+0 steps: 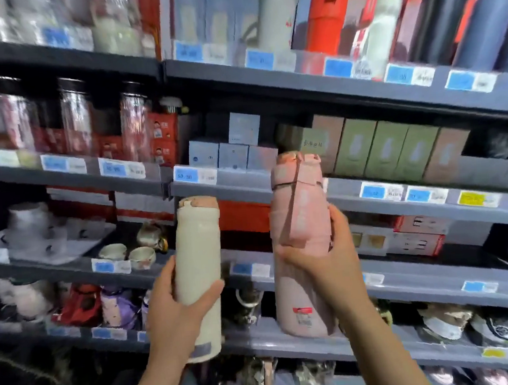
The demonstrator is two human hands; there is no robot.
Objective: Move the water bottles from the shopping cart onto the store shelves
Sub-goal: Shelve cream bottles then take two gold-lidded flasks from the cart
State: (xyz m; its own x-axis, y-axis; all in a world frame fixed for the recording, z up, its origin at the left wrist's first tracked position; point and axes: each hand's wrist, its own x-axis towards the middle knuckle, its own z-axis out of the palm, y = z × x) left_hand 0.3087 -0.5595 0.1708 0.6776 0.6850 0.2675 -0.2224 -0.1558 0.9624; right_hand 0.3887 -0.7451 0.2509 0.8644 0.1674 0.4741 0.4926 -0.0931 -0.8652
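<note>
Grey metal shelves [369,201] fill the view, stacked with boxed flasks, cups and price tags. On the left, the person's left hand [177,313] wraps its fingers and thumb around the lower half of a cream bottle [198,257] with a pink lid, held upright in the air before the shelves. To its right, the right hand [322,263] grips the middle of a taller pink bottle [297,219], tilted slightly, also raised off the shelf. Green boxes [386,151] stand behind it.
</note>
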